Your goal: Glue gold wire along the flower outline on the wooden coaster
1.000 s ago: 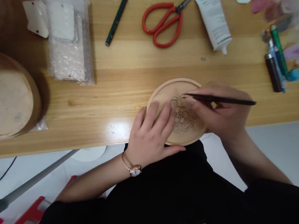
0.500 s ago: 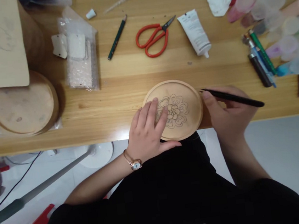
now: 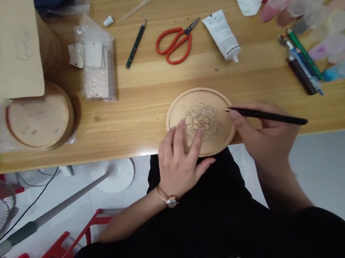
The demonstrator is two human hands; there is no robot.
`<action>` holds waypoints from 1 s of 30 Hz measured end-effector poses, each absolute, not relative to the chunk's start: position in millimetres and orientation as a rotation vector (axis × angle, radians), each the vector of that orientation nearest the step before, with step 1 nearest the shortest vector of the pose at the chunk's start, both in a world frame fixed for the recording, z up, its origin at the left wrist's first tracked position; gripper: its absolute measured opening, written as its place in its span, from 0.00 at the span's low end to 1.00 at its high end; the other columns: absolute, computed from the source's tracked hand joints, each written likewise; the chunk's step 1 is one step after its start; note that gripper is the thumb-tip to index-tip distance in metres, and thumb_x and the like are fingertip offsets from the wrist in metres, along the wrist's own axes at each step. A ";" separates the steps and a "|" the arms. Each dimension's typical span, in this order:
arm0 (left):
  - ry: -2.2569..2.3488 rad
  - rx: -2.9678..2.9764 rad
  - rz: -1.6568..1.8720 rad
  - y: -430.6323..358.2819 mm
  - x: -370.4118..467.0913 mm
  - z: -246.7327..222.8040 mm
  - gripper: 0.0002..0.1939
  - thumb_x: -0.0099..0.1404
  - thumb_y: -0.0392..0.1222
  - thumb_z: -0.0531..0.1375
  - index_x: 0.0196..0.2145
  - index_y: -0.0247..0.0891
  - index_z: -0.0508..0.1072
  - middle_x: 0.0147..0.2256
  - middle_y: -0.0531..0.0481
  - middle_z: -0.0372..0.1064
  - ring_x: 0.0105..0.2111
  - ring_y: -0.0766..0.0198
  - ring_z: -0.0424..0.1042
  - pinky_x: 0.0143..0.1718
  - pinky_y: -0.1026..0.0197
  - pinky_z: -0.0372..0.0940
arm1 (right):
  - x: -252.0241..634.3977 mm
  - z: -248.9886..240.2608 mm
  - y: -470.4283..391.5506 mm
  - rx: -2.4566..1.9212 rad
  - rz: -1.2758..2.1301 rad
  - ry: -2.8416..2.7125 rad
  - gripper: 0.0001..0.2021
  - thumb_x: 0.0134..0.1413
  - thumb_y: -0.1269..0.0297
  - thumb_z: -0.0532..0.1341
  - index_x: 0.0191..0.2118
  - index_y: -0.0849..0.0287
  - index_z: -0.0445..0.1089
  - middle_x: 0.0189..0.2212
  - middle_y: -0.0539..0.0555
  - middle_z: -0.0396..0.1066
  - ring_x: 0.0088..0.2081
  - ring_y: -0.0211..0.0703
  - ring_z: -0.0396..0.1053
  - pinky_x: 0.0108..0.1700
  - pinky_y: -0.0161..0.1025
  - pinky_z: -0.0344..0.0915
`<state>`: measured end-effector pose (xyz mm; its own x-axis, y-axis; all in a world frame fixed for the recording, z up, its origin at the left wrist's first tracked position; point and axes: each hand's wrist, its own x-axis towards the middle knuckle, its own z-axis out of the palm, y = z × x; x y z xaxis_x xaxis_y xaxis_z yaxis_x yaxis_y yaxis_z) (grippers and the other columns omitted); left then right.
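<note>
A round, rimmed wooden disc lies at the table's front edge, with a flower drawn in dark lines at its middle. My left hand rests on its lower left part, fingers spread and thumb near the lower rim. The hand covers part of the drawing's left side. In a pinch, my right hand holds a slim black pen-like tool. Its thin point is over the disc's right side, right of the flower; whether it touches the wood I cannot tell.
Red-handled scissors, a white tube and a dark pencil lie behind the disc. Pens and paint bottles are at right. A round wooden piece and a bagged packet lie left.
The black tool's point has moved left, from beside the rim to over the disc. My left hand has shifted slightly right and down on the disc. The whole view has shifted a little.
</note>
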<state>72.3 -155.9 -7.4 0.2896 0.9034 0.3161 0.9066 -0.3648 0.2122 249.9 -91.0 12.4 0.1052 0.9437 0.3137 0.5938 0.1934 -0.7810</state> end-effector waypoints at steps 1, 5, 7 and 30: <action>-1.757 -2.520 -0.626 -155.1 68.0 -6.8 0.35 0.64 0.66 0.54 0.58 0.38 0.68 0.58 0.30 0.61 0.55 0.41 0.63 0.50 0.45 0.63 | 249.7 12.0 -93.2 -1.495 0.502 -1.604 0.05 0.51 0.66 0.67 0.36 0.52 0.76 0.30 0.49 0.77 0.34 0.42 0.74 0.36 0.42 0.71; -1.690 -2.572 -0.687 -144.9 47.2 -6.6 0.34 0.68 0.65 0.50 0.56 0.35 0.69 0.56 0.31 0.64 0.56 0.43 0.63 0.52 0.45 0.61 | 249.8 5.0 -97.8 -1.499 0.529 -1.629 0.06 0.51 0.66 0.67 0.36 0.51 0.76 0.31 0.50 0.77 0.34 0.43 0.74 0.38 0.44 0.71; -1.633 -2.627 -0.714 -136.9 37.7 -7.3 0.34 0.68 0.64 0.49 0.56 0.33 0.69 0.56 0.32 0.65 0.56 0.43 0.63 0.53 0.44 0.61 | 249.2 1.8 -96.9 -1.477 0.511 -1.664 0.06 0.51 0.66 0.67 0.37 0.49 0.76 0.31 0.49 0.77 0.34 0.44 0.74 0.39 0.45 0.71; -1.286 -2.810 -0.637 -113.5 23.8 -12.8 0.34 0.70 0.62 0.48 0.55 0.27 0.70 0.54 0.42 0.71 0.55 0.48 0.67 0.56 0.49 0.58 | 227.8 3.0 -48.4 -0.981 0.593 -2.246 0.10 0.54 0.70 0.64 0.41 0.49 0.72 0.32 0.51 0.77 0.35 0.44 0.72 0.40 0.44 0.71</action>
<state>23.8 -113.5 -12.8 0.5863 0.7288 0.3537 0.7231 -0.6677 0.1770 227.8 -48.4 3.0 -0.5390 0.7654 0.3516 0.4923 0.6250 -0.6059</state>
